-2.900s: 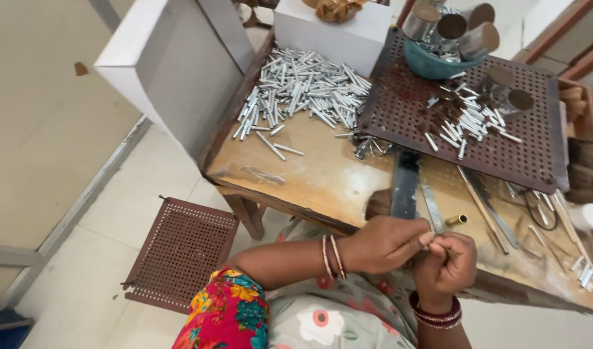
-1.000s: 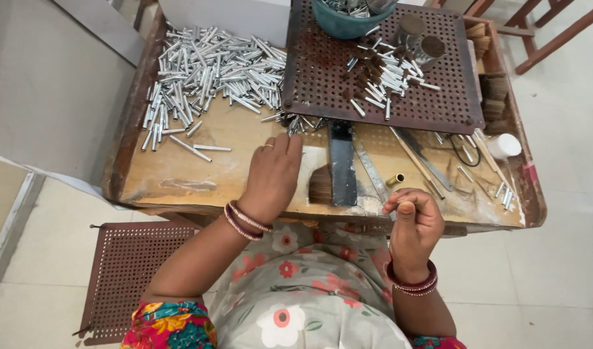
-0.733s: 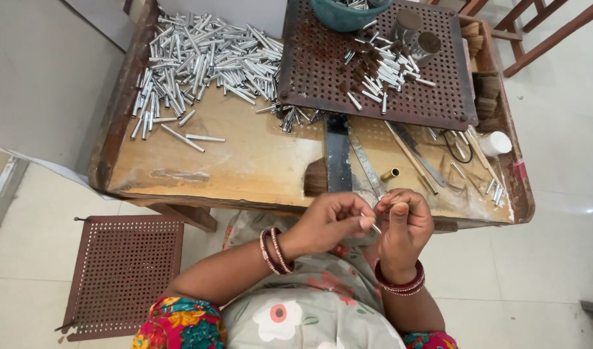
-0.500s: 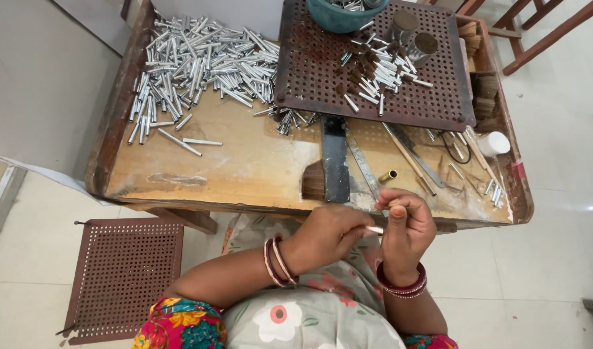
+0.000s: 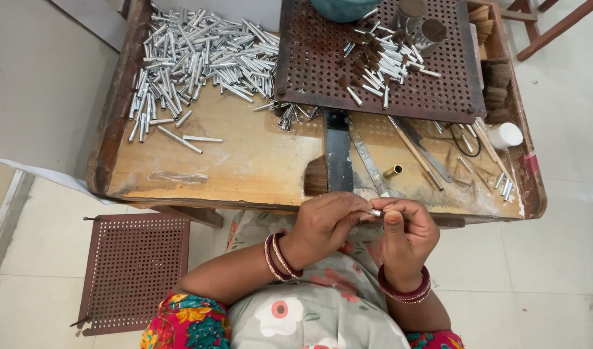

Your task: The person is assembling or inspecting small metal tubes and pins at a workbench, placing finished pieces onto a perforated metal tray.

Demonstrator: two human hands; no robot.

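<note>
My left hand [image 5: 325, 223] and my right hand [image 5: 406, 236] meet just below the front edge of a low wooden worktable [image 5: 245, 161]. Between their fingertips they pinch one small silver metal tube [image 5: 375, 212], lying level. A heap of the same silver tubes [image 5: 193, 58] covers the table's far left. More tubes, some with dark tips [image 5: 377, 64], lie on a brown perforated tray [image 5: 316, 71] at the far middle.
A dark flat blade [image 5: 338, 155], a metal strip [image 5: 369, 161], sticks and a small brass ferrule [image 5: 393, 171] lie on the table's right half. A white cylinder [image 5: 505, 135] stands at the right edge. A second perforated tray [image 5: 131, 268] rests on the floor at left.
My left hand came back from the table's middle to my right hand, and both now hold the small tube. The view shifted slightly.
</note>
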